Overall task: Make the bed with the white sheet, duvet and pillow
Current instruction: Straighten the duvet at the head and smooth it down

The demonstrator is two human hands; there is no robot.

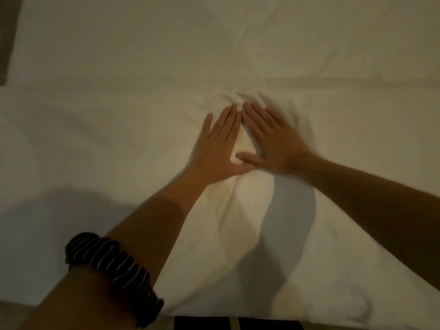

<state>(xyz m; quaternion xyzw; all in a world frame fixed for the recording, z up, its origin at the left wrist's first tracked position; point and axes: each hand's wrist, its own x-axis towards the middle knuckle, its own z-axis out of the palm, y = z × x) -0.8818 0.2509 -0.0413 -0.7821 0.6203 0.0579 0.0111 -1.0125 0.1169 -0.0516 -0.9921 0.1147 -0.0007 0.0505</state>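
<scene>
A white pillow [95, 186] lies across the near part of the bed, filling the lower two thirds of the view. My left hand [220, 144] and my right hand [273, 141] press flat on its far middle, fingers straight, fingertips and thumbs nearly touching. The fabric bunches into small creases just beyond my fingertips. Beyond the pillow's far edge lies flat white bedding [166, 44], sheet or duvet, I cannot tell which.
A dark striped band [112, 265] circles my left forearm. A dark strip [7, 32] runs along the bed's far left edge. A dark surface [238, 324] shows below the pillow's near edge.
</scene>
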